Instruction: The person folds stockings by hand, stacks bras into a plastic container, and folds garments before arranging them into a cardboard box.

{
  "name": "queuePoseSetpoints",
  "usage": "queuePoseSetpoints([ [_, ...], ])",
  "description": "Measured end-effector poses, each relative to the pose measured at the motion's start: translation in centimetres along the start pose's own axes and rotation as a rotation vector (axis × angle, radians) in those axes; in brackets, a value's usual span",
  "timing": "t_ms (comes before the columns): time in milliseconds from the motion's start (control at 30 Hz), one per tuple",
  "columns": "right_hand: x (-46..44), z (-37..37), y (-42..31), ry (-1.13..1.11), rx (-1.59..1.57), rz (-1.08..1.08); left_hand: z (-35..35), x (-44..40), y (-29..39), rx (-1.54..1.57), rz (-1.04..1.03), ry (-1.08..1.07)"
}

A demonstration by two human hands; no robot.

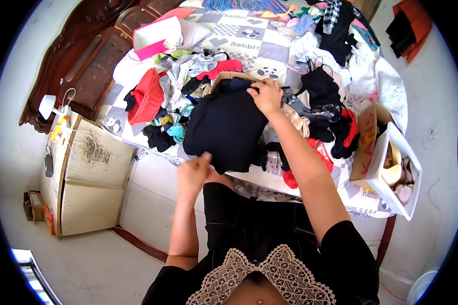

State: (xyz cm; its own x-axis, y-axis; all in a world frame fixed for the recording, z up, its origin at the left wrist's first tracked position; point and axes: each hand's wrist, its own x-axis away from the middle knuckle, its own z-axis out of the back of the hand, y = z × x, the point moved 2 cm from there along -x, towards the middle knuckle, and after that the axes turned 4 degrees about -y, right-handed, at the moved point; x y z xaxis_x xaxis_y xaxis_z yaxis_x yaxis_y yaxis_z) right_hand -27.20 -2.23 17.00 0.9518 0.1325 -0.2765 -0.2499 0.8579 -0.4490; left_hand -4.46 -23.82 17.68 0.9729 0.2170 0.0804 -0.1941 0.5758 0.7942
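A large black garment (226,127) lies spread over the front of the bed, draped across a cardboard box (234,76) whose tan rim shows behind it. My left hand (194,173) is at the garment's lower left edge, thumb against the cloth and fingers closed on it. Up at the top right corner of the cloth, my right hand (266,95) pinches the black fabric beside the box rim. Small clothes in many colours lie on both sides, with a red basket (146,96) to the left and a black lacy top (319,84) to the right.
A white bin (414,178) and a printed cardboard box (364,147) stand at the bed's right end. A pink and white box (158,35) is near the carved headboard (86,56). At the left stands a bedside cabinet (91,183) with a small lamp (47,105).
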Motion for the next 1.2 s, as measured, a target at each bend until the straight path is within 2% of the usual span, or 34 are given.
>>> queuePoseSetpoints([
  [33, 0.6, 0.3, -0.1, 0.131, -0.03, -0.051, 1.5, -0.2, 1.8, -0.054, -0.015, 0.299],
  [67, 1.3, 0.3, -0.4, 0.132, -0.029, -0.05, 2.8, -0.5, 3.1, -0.034, 0.089, 0.362],
  [133, 3.8, 0.5, -1.2, 0.378, -0.121, -0.059, 2.5, -2.4, 2.9, -0.224, -0.281, 0.538],
  [200, 6.2, -0.8, -2.4, 0.3, -0.262, 0.019, -0.5, -5.0, 2.1, -0.206, -0.376, 0.304],
  [267, 8.2, -1.1, -4.2, 0.192, -0.197, 0.058, -5.2, -7.1, 0.0, -0.526, -0.551, 0.2],
  [300, 8.6, -0.8, -4.7, 0.144, -0.119, 0.077, -6.6, -7.4, 0.4, -0.425, -0.461, 0.04],
  [433, 8.1, -2.0, -3.9, 0.006, 0.074, 0.07, -7.7, -9.6, 1.7, -0.472, -0.359, -0.027],
  [500, 7.3, -3.4, -3.4, -0.044, 0.139, 0.056, -7.4, -11.0, 2.2, -0.517, -0.219, -0.153],
  [533, 6.9, -4.4, -3.3, -0.124, 0.245, 0.005, -7.1, -11.7, 2.6, -0.518, -0.223, -0.154],
  [600, 5.9, -5.2, -3.2, -0.202, 0.349, -0.049, -6.4, -13.2, 2.5, -0.386, -0.117, -0.325],
  [633, 5.7, -5.1, -3.3, -0.278, 0.404, -0.088, -6.6, -14.4, 1.2, -0.169, -0.2, -0.327],
  [667, 5.6, -5.1, -3.6, -0.356, 0.458, -0.126, -7.0, -15.8, -0.1, -0.016, -0.179, -0.282],
  [800, 5.0, -5.3, -4.1, -0.367, 0.517, -0.131, -6.5, -18.5, -2.6, 0.38, 0.074, -0.279],
  [867, 5.8, -4.8, -3.9, -0.282, 0.404, -0.083, -7.0, -17.6, -2.3, 0.331, 0.045, -0.26],
  [900, 6.6, -5.0, -3.4, -0.18, 0.366, -0.035, -7.4, -16.7, -1.9, 0.076, -0.086, -0.091],
  [967, 7.7, -4.4, -2.7, -0.161, 0.383, -0.02, -8.1, -13.7, 0.3, -0.356, -0.315, 0.181],
  [1067, 8.1, -4.9, -2.1, -0.047, 0.389, 0.091, -7.1, -8.4, 4.4, -0.69, -0.724, 0.395],
  [1133, 7.7, -5.6, -2.3, -0.065, 0.475, 0.132, -7.5, -8.8, 3.4, -0.632, -0.676, 0.447],
  [1200, 7.5, -6.1, -2.8, -0.159, 0.564, 0.084, -8.1, -10.1, 0.7, -0.483, -0.339, 0.319],
])
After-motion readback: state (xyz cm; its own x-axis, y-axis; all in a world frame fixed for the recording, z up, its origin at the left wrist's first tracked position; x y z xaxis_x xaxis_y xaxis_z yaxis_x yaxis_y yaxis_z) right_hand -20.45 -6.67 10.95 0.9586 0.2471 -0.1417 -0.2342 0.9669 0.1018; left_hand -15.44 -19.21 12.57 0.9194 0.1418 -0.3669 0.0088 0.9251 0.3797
